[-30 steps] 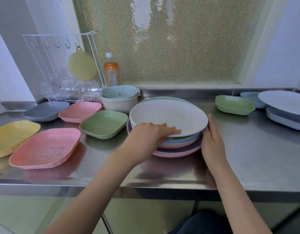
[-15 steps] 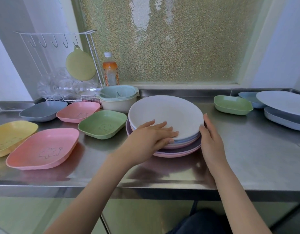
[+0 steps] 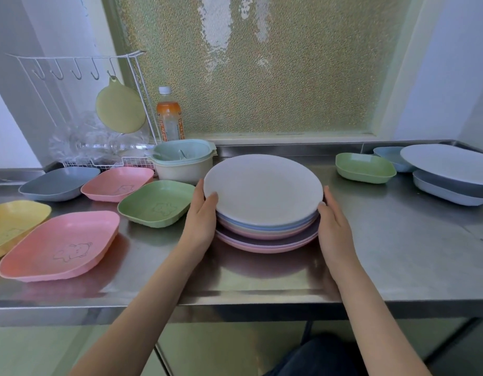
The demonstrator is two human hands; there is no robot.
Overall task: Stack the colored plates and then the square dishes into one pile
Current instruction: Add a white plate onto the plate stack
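A pile of round coloured plates point(image 3: 263, 191) stands mid-counter, a white plate on top and blue, pink and purple rims below. My left hand point(image 3: 201, 217) presses flat against the pile's left side, thumb on the top rim. My right hand point(image 3: 334, 226) lies flat against its right side. Square dishes lie to the left: a large pink dish point(image 3: 61, 245), a yellow dish point(image 3: 13, 222), a green dish point(image 3: 156, 203), a smaller pink dish point(image 3: 116, 183) and a grey-blue dish point(image 3: 58, 183). Another green square dish point(image 3: 365, 168) sits at the right.
At the far right, a large pale plate point(image 3: 449, 164) rests on blue dishes point(image 3: 449, 191), with a small blue dish point(image 3: 391, 156) behind. A cream bowl with a mint lid point(image 3: 183, 161), a drink bottle point(image 3: 168, 115) and a white wire rack point(image 3: 80, 109) stand at the back left.
My left hand slid off the top of the white plate to the pile's left side. The plates now sit more squarely on each other. My right hand stayed at the right side.
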